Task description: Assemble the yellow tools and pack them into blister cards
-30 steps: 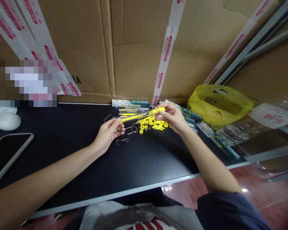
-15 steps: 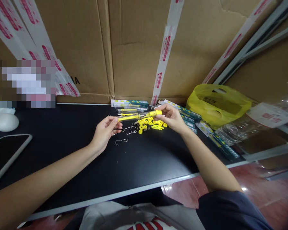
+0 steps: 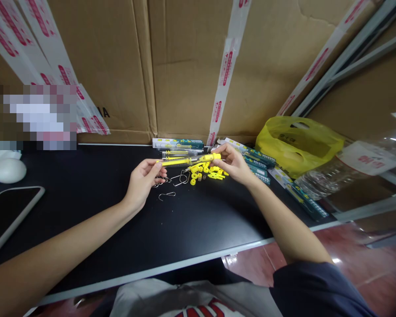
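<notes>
Between my two hands a slim clear tube with yellow parts (image 3: 180,162) is held nearly level above the table. My left hand (image 3: 141,182) pinches its left end between thumb and fingers. My right hand (image 3: 233,164) is closed at the thick yellow end; a thin metal tip shows by its fingertips. Under the tube lie loose small yellow rings and pieces (image 3: 204,169). Bent metal wire hooks (image 3: 181,177) lie close to my left hand, and a single wire hook (image 3: 166,194) rests nearer to me. More clear-and-yellow tubes (image 3: 178,154) lie behind.
Printed green-and-white boxes (image 3: 297,193) lie at the back and right. A yellow plastic bag (image 3: 297,145) and a large clear bottle (image 3: 326,176) stand at right. At left are a phone (image 3: 9,215) and a white rounded object (image 3: 8,169). Cardboard (image 3: 185,66) walls the table's back.
The tube has shifted very slightly left and down at its right end. A thin metal tip now shows by my right fingertips. Both hands keep their grip.
</notes>
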`<state>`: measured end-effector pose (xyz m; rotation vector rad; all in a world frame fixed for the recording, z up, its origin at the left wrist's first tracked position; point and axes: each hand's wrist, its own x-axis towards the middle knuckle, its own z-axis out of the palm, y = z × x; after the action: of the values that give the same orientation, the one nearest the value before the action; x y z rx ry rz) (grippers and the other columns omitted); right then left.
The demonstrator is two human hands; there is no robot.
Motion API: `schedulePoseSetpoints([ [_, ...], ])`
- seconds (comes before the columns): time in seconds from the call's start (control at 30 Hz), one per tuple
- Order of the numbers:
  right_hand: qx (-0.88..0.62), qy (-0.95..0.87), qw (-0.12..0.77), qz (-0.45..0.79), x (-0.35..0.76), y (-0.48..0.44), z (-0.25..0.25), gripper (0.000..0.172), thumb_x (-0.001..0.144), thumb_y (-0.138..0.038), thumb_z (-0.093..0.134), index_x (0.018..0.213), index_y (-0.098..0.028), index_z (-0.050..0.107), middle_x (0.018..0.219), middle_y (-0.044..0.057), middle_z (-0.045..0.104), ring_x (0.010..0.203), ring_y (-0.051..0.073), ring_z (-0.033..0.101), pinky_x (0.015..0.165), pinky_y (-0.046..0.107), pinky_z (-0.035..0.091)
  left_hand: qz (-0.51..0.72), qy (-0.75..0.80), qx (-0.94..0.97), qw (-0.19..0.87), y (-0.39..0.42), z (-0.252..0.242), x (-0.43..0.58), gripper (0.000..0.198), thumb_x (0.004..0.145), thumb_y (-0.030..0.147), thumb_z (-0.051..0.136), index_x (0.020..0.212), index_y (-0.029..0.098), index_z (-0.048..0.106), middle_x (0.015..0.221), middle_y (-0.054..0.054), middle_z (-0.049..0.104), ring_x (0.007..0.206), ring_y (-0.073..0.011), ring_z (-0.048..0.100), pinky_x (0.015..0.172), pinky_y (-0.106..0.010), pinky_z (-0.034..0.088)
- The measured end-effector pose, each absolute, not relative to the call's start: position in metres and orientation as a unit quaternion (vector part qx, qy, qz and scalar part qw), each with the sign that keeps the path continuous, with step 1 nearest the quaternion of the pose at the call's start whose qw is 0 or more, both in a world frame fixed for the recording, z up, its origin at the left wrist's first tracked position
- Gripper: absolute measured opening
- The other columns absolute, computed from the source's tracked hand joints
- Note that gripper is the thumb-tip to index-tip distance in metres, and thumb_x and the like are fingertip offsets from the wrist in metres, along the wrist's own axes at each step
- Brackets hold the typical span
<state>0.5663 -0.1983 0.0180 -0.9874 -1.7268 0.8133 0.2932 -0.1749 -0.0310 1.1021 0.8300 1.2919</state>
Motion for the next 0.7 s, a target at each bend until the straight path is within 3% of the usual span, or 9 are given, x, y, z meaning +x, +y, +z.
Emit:
schedulePoseSetpoints([
  [0.17,-0.399,-0.703,0.481,0.339,0.5647,-0.2000,0.0200,0.034,0.080,-0.039,0.070,0.100,-0.022,0.048,0.092,0.000,0.058,0.076,0.011,0.065,0.073,0.027,0.054,0.546,0.358,0.465,0.598,-0.1751,-0.0301,0.2940,0.035,0.072,0.041,0.074,0.091,0.014,0.062,0.071,0.000,0.064,0.065,-0.0101,0.061,0.058,-0.020,0.052],
  [0.47,-0.385,-0.637,0.544,0.389,0.5586,-0.2002,0.0208,0.039,0.068,-0.034,0.081,0.083,-0.020,0.048,0.083,0.000,0.067,0.071,0.013,0.069,0.073,0.030,0.058,0.532,0.356,0.455,0.619,-0.1758,-0.0309,0.2947,0.038,0.072,0.043,0.074,0.092,0.014,0.061,0.074,-0.001,0.064,0.066,-0.0097,0.061,0.057,-0.020,0.051],
  [0.7,-0.399,-0.617,0.540,0.410,0.5562,-0.1984,0.0150,0.040,0.065,-0.035,0.083,0.079,-0.019,0.049,0.078,0.000,0.070,0.067,0.015,0.071,0.069,0.031,0.061,0.544,0.350,0.442,0.621,-0.1731,-0.0276,0.2927,0.035,0.073,0.040,0.074,0.093,0.014,0.061,0.074,0.000,0.063,0.067,-0.0091,0.061,0.059,-0.019,0.051],
])
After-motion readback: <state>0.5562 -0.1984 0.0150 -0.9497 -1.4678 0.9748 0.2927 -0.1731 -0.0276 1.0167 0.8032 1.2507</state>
